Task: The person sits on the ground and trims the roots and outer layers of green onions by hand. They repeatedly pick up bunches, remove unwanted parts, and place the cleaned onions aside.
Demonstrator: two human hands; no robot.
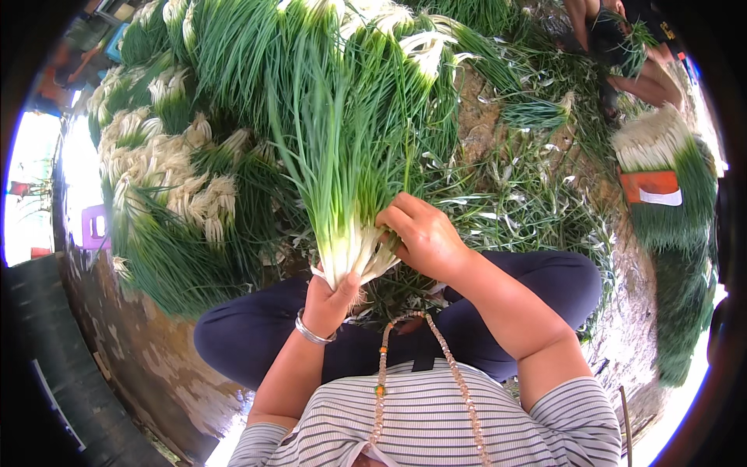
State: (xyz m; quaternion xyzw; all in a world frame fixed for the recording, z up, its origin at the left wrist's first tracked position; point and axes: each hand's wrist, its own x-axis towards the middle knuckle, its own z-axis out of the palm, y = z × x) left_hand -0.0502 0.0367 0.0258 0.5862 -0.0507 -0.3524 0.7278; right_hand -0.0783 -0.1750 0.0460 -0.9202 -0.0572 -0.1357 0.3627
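Observation:
My left hand (pixel 331 300) is closed around the white root end of a bunch of green onions (pixel 341 227), whose long green leaves fan out away from me. Roots poke out below the thumb. At the right side of the same bunch, my right hand (pixel 423 233) has its thumb and forefinger pinched at the pale stalks. A thin leaf rises beside those fingers; whether they grip it or a stalk is hard to see. Beyond the bunch lies a large heap of green onions (pixel 239 64), its leaves hanging towards me.
More onions, roots facing up, are piled at the left (pixel 157 157). Leaf trimmings (pixel 508 192) litter the ground at right. A stacked onion bundle (pixel 665 146) with an orange piece (pixel 648 185) stands far right. Another person's legs (pixel 648 84) show at upper right. A purple stool (pixel 94 227) is at left.

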